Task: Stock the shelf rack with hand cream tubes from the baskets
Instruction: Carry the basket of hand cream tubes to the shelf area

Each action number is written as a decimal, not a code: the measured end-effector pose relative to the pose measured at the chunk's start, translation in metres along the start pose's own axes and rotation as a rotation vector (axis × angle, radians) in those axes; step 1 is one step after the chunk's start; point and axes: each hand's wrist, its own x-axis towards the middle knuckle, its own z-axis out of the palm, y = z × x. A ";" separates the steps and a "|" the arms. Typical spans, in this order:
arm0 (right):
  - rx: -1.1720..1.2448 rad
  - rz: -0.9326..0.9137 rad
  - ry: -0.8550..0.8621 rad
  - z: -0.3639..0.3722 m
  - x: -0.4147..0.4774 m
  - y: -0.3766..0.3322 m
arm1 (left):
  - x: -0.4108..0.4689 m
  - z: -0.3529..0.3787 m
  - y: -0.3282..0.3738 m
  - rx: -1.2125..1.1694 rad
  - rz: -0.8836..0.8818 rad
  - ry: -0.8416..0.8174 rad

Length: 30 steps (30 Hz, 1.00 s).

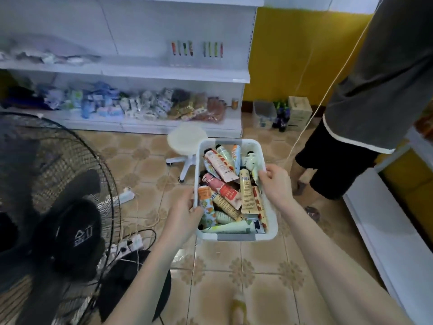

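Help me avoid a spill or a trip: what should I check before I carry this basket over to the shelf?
1. Left hand grips the basket rim: ok.
2. Right hand grips the opposite rim: ok.
3. Tubes all lie inside the basket: ok.
4. Way to the shelf: a stool stands in between: not ok.
5. Floor on the left: a power strip and cords lie there: not ok.
6. Right side: a person stands close by: not ok.

Heaped in white plastic basket (272,227), jumbled hand cream tubes (221,166) lying crisscross; upright tubes (185,49), blurred, on white shelf rack (175,75) behind.
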 end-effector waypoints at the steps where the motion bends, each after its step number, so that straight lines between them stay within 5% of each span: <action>1: -0.012 -0.018 -0.016 -0.005 0.018 0.002 | 0.013 0.007 0.007 -0.006 -0.001 0.004; 14: 0.090 -0.017 -0.165 0.015 0.198 -0.014 | 0.165 0.025 0.053 0.013 -0.034 0.158; 30: 0.064 -0.094 -0.220 0.143 0.412 -0.133 | 0.387 -0.087 0.071 -0.026 -0.062 0.276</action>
